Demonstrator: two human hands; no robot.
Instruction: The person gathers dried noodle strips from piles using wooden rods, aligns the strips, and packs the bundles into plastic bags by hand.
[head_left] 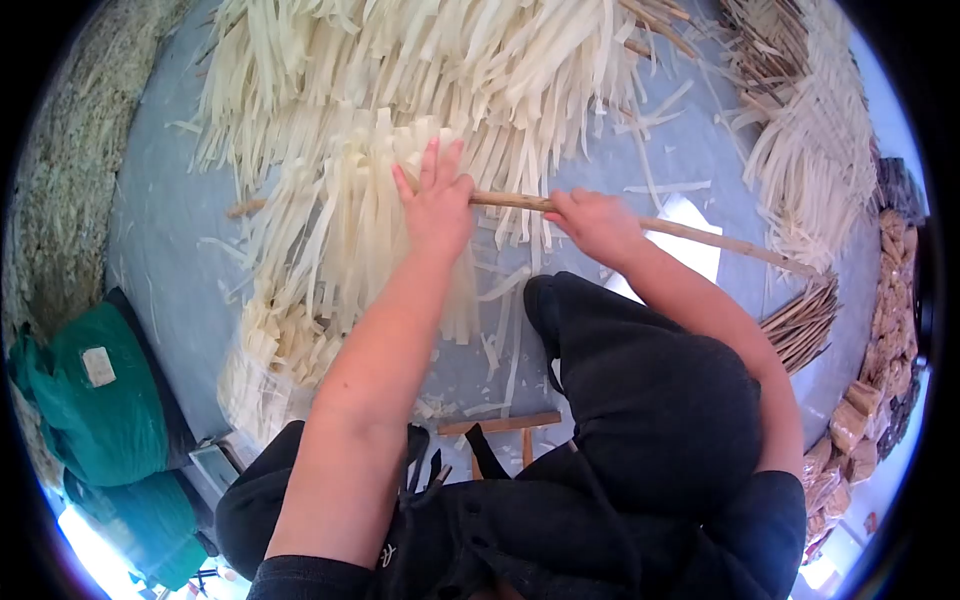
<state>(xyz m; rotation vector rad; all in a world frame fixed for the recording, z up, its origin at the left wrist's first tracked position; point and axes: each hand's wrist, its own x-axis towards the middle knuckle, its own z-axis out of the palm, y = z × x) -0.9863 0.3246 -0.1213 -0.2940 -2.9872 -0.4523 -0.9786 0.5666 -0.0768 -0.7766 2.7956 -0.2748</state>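
A long thin wooden stick runs across the middle of the view, sloping down to the right. Cream-coloured strips hang from its left part. My left hand lies over the strips and the stick, with several fingers spread and pointing up; whether its thumb side grips the stick is hard to tell. To its right, my right hand is closed around the bare stick, its fingers slightly blurred.
Layers of cream strips cover the floor ahead. More strips and a bundle of sticks are at the right. Green sacks stand at the left, a bag of strips near my left knee. A small wooden piece is near my feet.
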